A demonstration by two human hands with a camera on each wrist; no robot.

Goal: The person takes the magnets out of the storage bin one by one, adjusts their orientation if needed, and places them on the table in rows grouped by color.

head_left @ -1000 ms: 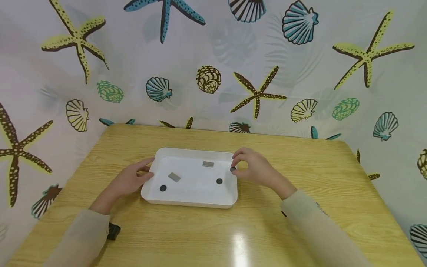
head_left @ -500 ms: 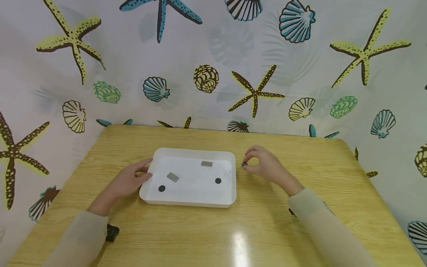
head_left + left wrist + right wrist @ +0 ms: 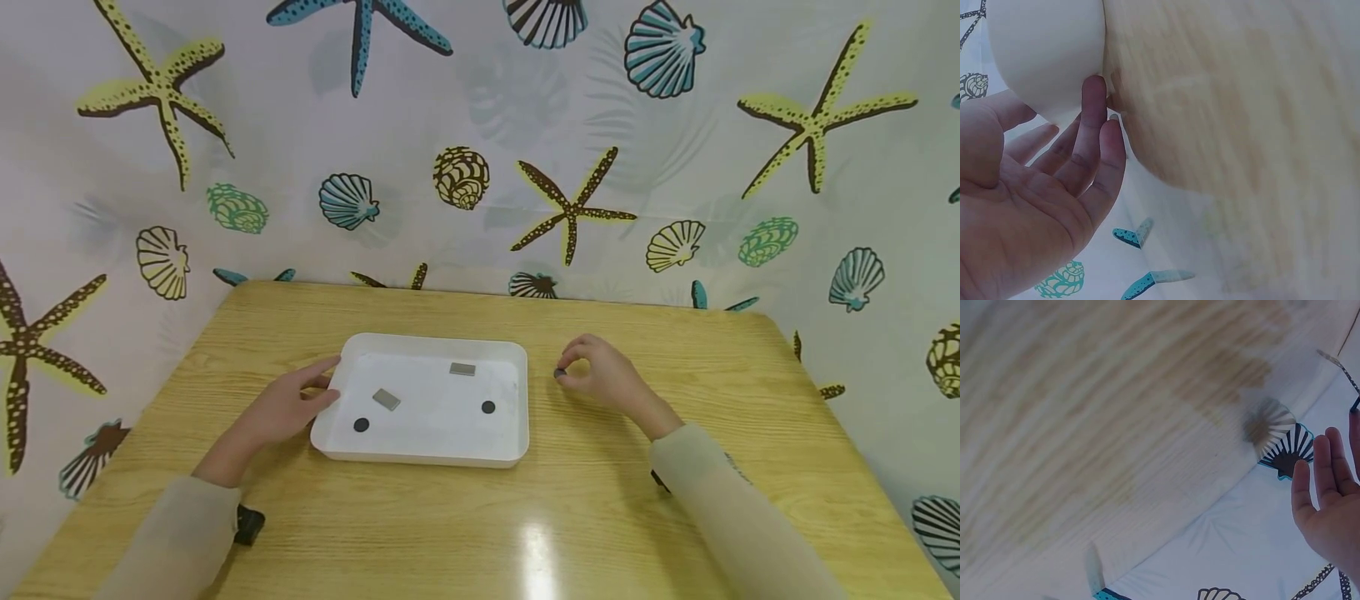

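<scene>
A white shallow tray point(image 3: 420, 457) stands on the wooden table, with two dark round discs point(image 3: 488, 407) and two grey rectangular bars point(image 3: 462, 369) lying apart inside it. My left hand point(image 3: 282, 408) rests against the tray's left side, fingers spread along the wall. In the left wrist view the fingertips of the left hand point(image 3: 1047, 169) meet the tray's white outer side point(image 3: 1047, 50). Right of the tray, above the table, my right hand point(image 3: 603, 377) pinches another small dark disc point(image 3: 560, 372) between thumb and forefinger. The right wrist view shows only outstretched fingers of that hand point(image 3: 1335, 500); the disc is out of sight there.
The light wooden table point(image 3: 675, 358) extends on all sides of the tray. Behind it hangs a white cloth point(image 3: 420, 108) printed with starfish and shells. A black strap piece point(image 3: 249, 525) shows at the left sleeve.
My right hand has carried the pinched disc from over the tray's right rim out to the right, past the tray. The left hand stays at the tray's side.
</scene>
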